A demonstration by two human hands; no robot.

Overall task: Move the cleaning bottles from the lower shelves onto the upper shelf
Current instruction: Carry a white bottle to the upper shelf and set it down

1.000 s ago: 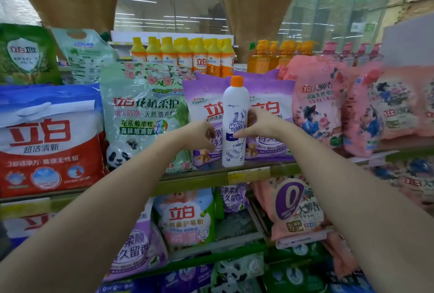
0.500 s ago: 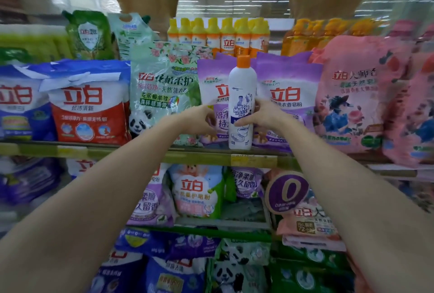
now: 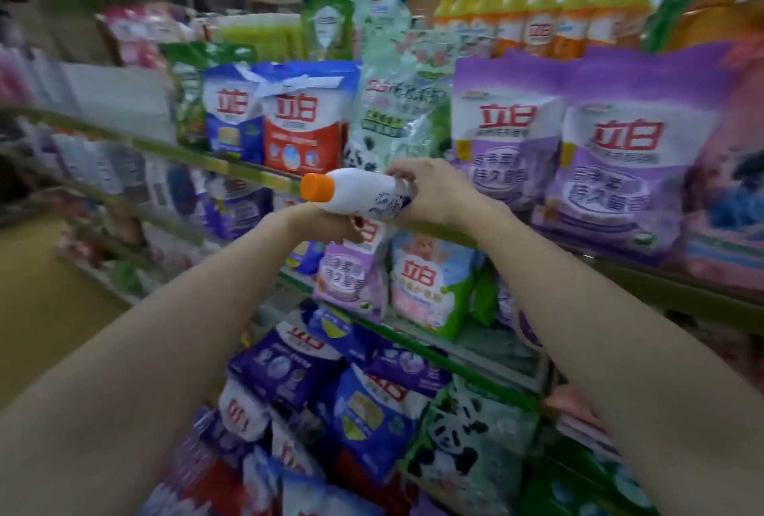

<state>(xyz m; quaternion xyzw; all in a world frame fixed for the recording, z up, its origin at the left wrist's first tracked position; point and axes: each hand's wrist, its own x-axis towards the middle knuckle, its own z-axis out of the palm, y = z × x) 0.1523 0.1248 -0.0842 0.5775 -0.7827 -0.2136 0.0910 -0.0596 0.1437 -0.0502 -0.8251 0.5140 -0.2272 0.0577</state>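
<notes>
1. a white bottle [image 3: 364, 194] with an orange cap [image 3: 317, 187] lies nearly on its side in the air, cap pointing left, just in front of the green shelf edge [image 3: 248, 173].
2. the right hand [image 3: 434, 193] grips the bottle's lower end from above, fingers curled over it.
3. the left hand [image 3: 326, 222] is under the bottle's middle, touching it from below; its fingers are mostly hidden, so how far they curl cannot be told.
4. behind the bottle, on the shelf, stand purple detergent bags [image 3: 578, 143], a pale green panda bag [image 3: 397, 118] and a red and blue bag [image 3: 297, 123].
5. above and behind the bottle is a row of orange bottles with yellow caps [image 3: 537, 19].
6. below the bottle, lower shelves hold more bags, including a pink and white one [image 3: 430, 284].
</notes>
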